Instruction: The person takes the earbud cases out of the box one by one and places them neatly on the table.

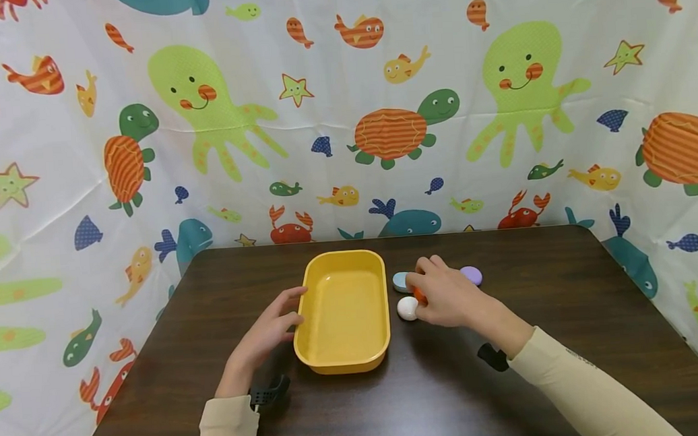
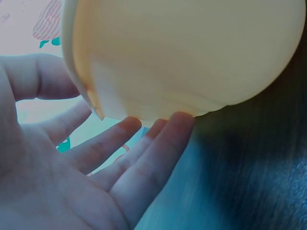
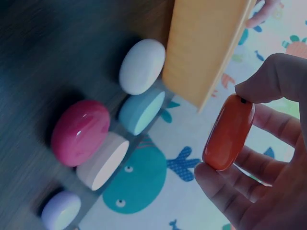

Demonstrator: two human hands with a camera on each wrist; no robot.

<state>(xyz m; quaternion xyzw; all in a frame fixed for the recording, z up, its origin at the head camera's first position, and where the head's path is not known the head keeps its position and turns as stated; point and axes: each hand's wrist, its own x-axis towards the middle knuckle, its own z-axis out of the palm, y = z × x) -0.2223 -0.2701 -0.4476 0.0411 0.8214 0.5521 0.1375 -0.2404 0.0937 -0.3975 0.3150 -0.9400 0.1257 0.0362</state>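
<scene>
My right hand (image 1: 448,295) pinches a glossy orange-red oval piece (image 3: 229,133) by its ends, thumb on one and fingertip on the other. It is raised above the other pieces, right of the yellow tub (image 1: 340,313). A white egg-shaped piece (image 1: 407,309) and a light blue oval (image 1: 400,282) lie beneath this hand. In the right wrist view a dark pink oval (image 3: 80,133) lies beside a pale pink one (image 3: 103,161); my hand hides both in the head view. Fingers extended, my left hand (image 1: 262,332) rests its fingertips against the tub's left wall.
A lilac round piece (image 1: 471,275) lies beyond the right hand. The dark wooden table (image 1: 459,406) ends at the back against a white curtain (image 1: 341,110) printed with sea animals. Nothing lies inside the tub.
</scene>
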